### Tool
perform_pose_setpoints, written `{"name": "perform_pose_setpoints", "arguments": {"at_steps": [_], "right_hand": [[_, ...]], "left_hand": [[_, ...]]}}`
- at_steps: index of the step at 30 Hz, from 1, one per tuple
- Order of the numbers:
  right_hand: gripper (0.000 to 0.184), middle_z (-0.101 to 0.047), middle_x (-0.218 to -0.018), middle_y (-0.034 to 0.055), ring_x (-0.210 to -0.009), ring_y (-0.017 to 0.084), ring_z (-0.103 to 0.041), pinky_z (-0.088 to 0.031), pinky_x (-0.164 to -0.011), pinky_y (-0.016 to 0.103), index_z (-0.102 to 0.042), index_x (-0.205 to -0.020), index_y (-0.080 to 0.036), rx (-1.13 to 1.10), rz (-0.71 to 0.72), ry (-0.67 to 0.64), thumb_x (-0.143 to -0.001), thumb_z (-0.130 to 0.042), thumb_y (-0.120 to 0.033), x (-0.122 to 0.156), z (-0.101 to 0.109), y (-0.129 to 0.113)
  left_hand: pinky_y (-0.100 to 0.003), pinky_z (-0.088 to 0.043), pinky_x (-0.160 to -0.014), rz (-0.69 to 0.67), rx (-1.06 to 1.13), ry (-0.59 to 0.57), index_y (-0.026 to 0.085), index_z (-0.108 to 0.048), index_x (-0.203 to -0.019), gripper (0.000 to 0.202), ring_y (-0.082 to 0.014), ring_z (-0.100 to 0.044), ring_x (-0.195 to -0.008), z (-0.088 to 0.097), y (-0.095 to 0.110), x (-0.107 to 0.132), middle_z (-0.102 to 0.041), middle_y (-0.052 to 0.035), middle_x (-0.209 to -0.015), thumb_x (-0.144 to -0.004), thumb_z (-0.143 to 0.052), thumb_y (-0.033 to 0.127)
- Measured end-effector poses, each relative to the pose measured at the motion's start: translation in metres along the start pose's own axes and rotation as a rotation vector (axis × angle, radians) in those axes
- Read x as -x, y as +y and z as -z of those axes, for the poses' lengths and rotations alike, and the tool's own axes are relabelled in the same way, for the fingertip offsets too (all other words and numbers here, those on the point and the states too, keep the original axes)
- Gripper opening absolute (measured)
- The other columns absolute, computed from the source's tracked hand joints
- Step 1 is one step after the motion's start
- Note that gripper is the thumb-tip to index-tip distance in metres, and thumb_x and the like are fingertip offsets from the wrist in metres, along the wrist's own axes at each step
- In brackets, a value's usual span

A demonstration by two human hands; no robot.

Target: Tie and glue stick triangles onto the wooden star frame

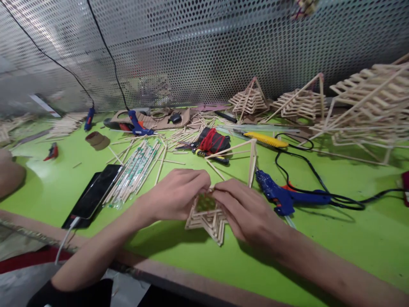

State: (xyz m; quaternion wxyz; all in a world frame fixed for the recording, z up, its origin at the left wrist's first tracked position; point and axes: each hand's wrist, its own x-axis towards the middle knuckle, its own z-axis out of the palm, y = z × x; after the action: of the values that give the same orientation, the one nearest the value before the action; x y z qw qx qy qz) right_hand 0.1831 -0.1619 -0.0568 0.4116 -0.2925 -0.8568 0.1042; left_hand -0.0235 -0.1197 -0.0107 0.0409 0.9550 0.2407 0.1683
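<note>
Low over the green table (179,262), a small star-shaped frame of stacked wooden sticks (213,226) sits between my hands. My left hand (179,192) is closed on its upper left side, fingers bent and tips partly hidden. On the upper right side, my right hand (244,207) curls its fingers over the sticks. A patterned patch shows inside the star. Just behind my hands stands a triangle of joined sticks (252,160). Right of my right hand lies a blue glue gun (284,194) with its black cord.
Wrapped wooden sticks (134,170) and two phones (96,192) lie left. Behind are a yellow utility knife (266,140), red cord on a dark block (214,141), and another glue gun (139,123). Larger stick stars (373,102) line the mesh wall (204,55). Another person's hand (11,175) is far left.
</note>
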Motion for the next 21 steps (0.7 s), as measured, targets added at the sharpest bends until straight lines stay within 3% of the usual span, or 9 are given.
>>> {"name": "perform_pose_setpoints", "arguments": {"at_steps": [3,6,11,16,21], "right_hand": [[0.02,-0.064,-0.09,0.0091,-0.081,0.02,-0.059,-0.052,-0.069,0.034,-0.058,-0.104,-0.014,0.155,0.065,0.038,-0.089,-0.052,-0.001,0.011,0.014,0.007],[0.019,-0.059,-0.08,0.0052,-0.069,0.017,-0.056,-0.046,-0.057,0.029,-0.053,-0.096,-0.017,0.246,0.032,0.045,-0.088,-0.056,-0.001,0.011,0.033,0.022],[0.014,-0.062,-0.087,0.0068,-0.076,0.02,-0.061,-0.046,-0.062,0.03,-0.052,-0.096,-0.02,0.293,-0.027,-0.026,-0.092,-0.05,-0.007,-0.006,0.055,0.049],[0.013,-0.062,-0.086,0.0044,-0.076,0.018,-0.061,-0.046,-0.063,0.029,-0.053,-0.094,-0.021,0.277,0.013,-0.09,-0.093,-0.05,-0.009,-0.018,0.054,0.06],[0.008,-0.061,-0.089,0.0064,-0.075,0.017,-0.06,-0.047,-0.063,0.029,-0.053,-0.095,-0.017,0.286,0.08,-0.165,-0.097,-0.048,-0.011,-0.022,0.04,0.064]], "left_hand": [[-0.025,-0.038,-0.053,0.006,0.025,0.055,0.02,-0.043,-0.081,0.009,-0.0128,-0.049,-0.056,-0.006,-0.009,0.006,-0.055,0.0014,-0.068,-0.089,-0.042,0.017],[-0.023,-0.035,-0.05,-0.006,0.028,0.139,0.02,-0.041,-0.079,0.011,-0.0112,-0.046,-0.052,-0.013,-0.014,0.009,-0.052,0.0032,-0.062,-0.087,-0.04,0.013],[-0.021,-0.036,-0.051,-0.054,0.02,0.252,0.019,-0.041,-0.079,0.018,-0.0095,-0.045,-0.05,-0.019,-0.013,0.009,-0.054,0.0035,-0.06,-0.088,-0.034,0.005],[-0.021,-0.039,-0.051,-0.064,0.005,0.299,0.019,-0.043,-0.077,0.02,-0.0094,-0.046,-0.051,-0.021,-0.013,0.008,-0.056,0.0023,-0.06,-0.089,-0.032,0.006],[-0.021,-0.038,-0.049,-0.096,0.044,0.31,0.019,-0.043,-0.078,0.016,-0.0086,-0.045,-0.05,-0.028,-0.013,0.009,-0.057,0.0032,-0.061,-0.091,-0.038,0.01]]}}
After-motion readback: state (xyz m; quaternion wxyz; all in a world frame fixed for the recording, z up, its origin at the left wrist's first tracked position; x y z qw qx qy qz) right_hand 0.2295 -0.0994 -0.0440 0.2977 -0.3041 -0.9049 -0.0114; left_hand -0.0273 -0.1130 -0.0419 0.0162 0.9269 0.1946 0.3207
